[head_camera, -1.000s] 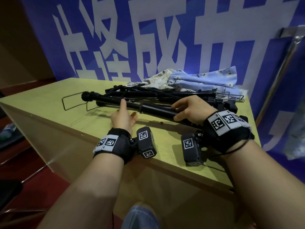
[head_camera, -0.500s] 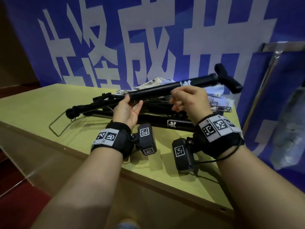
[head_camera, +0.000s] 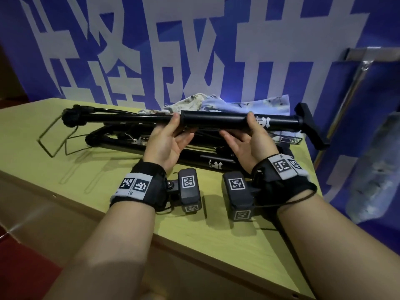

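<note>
Closest in, the left hand (head_camera: 166, 139) and right hand (head_camera: 249, 141) are palm-up over the middle of the table (head_camera: 205, 245). Each has a thumb hooked over the black pole (head_camera: 216, 121), with the other fingers loose and spread underneath. The pole's up off the surface, roughly parallel to the back edge, and its T-handle (head_camera: 311, 124) sticks out past the right edge. It looks like a stiff, light metal tube, smooth, so probably a bit slippery. I'd grab it with 2 hands, 1 on either side of the collar (head_camera: 183, 120). A 2nd pole (head_camera: 205, 161) lies on the table beneath it, and there's a cloth (head_camera: 238, 105) at the back edge.
</note>
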A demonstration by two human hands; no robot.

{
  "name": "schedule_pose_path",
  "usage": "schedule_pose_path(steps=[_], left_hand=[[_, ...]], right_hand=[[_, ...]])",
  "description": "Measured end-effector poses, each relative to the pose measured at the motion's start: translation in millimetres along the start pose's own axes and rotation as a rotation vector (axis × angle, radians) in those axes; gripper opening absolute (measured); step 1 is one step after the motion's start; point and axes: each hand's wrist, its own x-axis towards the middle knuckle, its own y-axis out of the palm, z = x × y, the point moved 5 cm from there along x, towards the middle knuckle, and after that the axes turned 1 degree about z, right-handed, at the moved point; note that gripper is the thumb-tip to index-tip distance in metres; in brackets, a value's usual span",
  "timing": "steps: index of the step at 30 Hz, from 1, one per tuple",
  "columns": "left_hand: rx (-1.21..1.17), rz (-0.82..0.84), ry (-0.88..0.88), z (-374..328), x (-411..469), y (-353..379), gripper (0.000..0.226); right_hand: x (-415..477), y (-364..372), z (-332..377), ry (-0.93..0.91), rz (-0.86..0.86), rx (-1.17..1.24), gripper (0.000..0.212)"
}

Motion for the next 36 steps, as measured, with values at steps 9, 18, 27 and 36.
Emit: schedule_pose_path(steps=[9,18,27,36], left_hand=[[0.156,-0.061,0.058,-1,-7,-1,0.025],[0.136,-0.293,0.175,-10,-12,-18,0.039],[0.146,-0.406,0.288,-18,-13,-27,0.086],[0.210,-0.540,0.474,-39,-17,-36,0.109]], right_hand=[[-3,-3,2,-0.035,-0.009,0.063,0.030],[-9,-4,8,-0.042,-0.026,0.195,0.020],[-5,-11,11,-0.065,-0.059,0.247,0.026],[0,-14,8,-0.062,-0.082,0.161,0.030]])
